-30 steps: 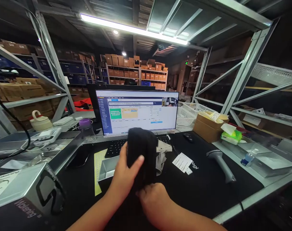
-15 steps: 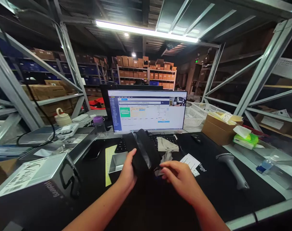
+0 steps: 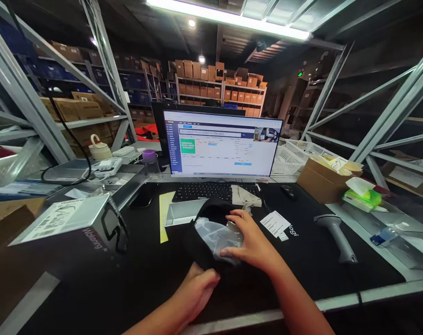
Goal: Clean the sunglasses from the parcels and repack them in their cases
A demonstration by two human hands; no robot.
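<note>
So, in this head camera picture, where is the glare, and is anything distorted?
Head view: the ceiling strip light and monitor blow out bright; the clear plastic bag under the right hand glints; the shelf posts lean and bow at the edges; the desk mat is dim.

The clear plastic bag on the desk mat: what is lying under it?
Black fabric lies under the clear plastic bag; the right hand presses on top. What the fabric covers is hidden.

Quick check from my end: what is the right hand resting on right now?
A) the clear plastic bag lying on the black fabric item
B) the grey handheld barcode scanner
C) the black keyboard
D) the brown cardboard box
A: the right hand lies flat on the clear plastic bag atop the black fabric item, while the grey handheld barcode scanner sits untouched further right on the mat.
</note>
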